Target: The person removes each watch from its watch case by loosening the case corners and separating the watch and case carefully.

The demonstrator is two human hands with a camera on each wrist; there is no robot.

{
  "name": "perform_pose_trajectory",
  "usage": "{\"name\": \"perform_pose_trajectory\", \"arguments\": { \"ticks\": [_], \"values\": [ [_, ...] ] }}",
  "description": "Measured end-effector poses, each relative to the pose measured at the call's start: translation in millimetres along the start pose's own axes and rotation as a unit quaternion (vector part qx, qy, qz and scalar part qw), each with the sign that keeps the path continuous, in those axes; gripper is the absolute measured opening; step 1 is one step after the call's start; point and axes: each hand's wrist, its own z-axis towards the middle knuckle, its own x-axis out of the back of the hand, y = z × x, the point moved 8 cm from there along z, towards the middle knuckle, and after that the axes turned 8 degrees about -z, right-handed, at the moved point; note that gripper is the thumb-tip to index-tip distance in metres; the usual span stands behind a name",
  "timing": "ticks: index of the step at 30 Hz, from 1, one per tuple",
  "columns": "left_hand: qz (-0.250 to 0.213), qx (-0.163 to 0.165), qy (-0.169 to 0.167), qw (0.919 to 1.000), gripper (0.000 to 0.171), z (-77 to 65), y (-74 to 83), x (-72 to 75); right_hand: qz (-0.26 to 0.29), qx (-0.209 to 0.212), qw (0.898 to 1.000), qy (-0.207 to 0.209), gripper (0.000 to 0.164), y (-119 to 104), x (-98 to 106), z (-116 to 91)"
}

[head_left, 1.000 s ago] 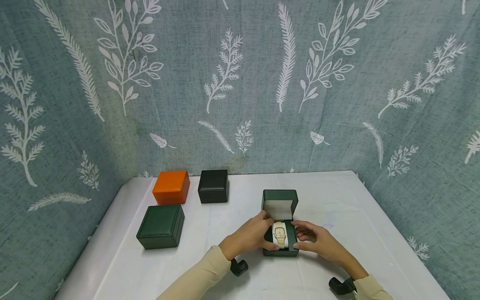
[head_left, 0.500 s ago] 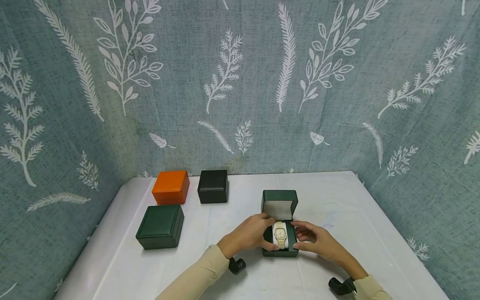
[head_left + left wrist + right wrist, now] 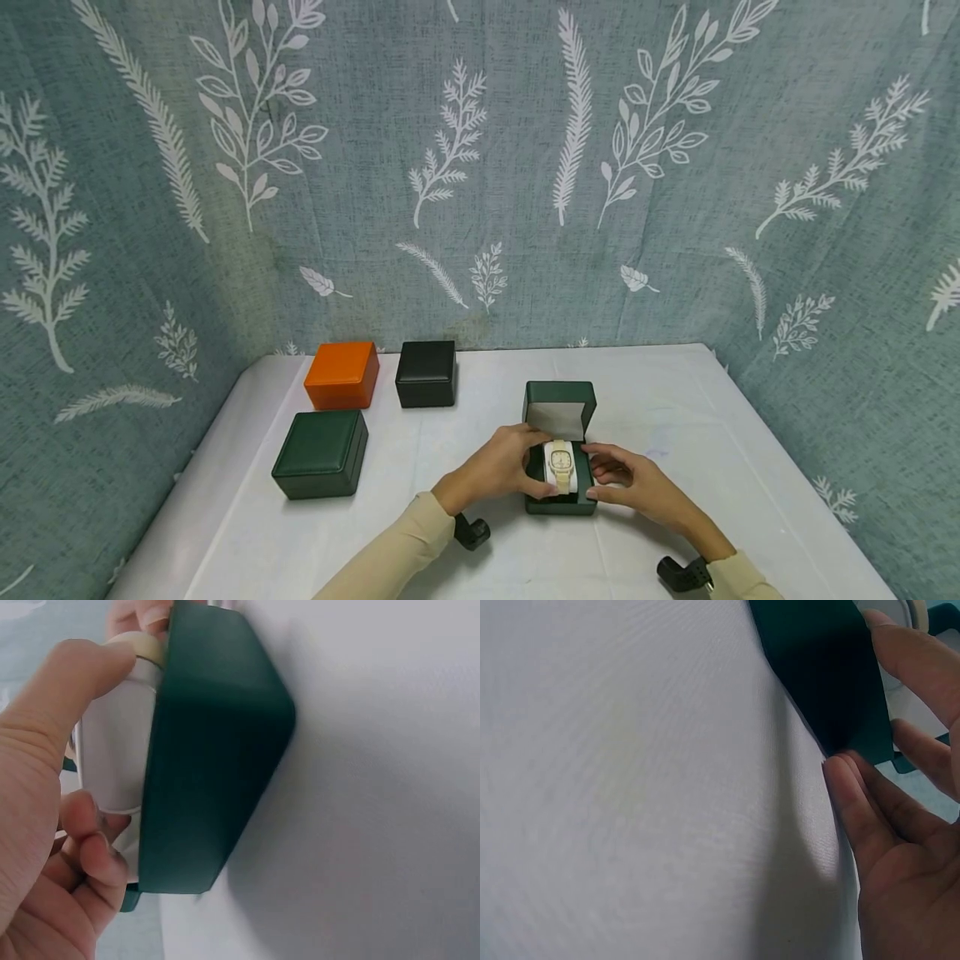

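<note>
one watch (image 3: 561, 462) between left fingers (image 3: 531, 436)

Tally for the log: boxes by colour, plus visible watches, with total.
Green: 2, a closed box and an open box
Orange box: 1
Black box: 1
Watch: 1
Total: 5

Soft, even light spreads across the white tablecloth (image 3: 420, 450), and I see blurry-edged shadows beside the open green box (image 3: 217, 750). The head view is fairly crisp; both wrist views look hazy, the box's walls dark.
</note>
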Motion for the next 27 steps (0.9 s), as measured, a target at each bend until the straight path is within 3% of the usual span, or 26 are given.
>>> {"name": "perform_pose_trajectory", "arguments": {
  "ticks": [6,14,20,27],
  "values": [
    [-0.015,-0.015,0.01,0.9997,0.064,-0.4,3.0,4.0,-0.013,0.009,1.0,0.014,0.064,-2.6,3.6,-1.8],
    [-0.019,-0.02,0.015,0.9995,0.065,-3.1,7.3,5.7,-0.045,0.071,0.995,0.061,0.068,-23.1,18.1,-6.3],
    [-0.026,-0.026,0.02,0.9991,0.064,-4.8,10.4,6.8,-0.054,0.109,0.992,0.04,0.08,-41.5,13.4,-4.9],
    [-0.025,-0.046,0.029,0.9982,0.064,-5.3,14.8,7.9,-0.059,0.118,0.991,0.012,0.089,-52.2,1.9,0.0]
  ]
}}
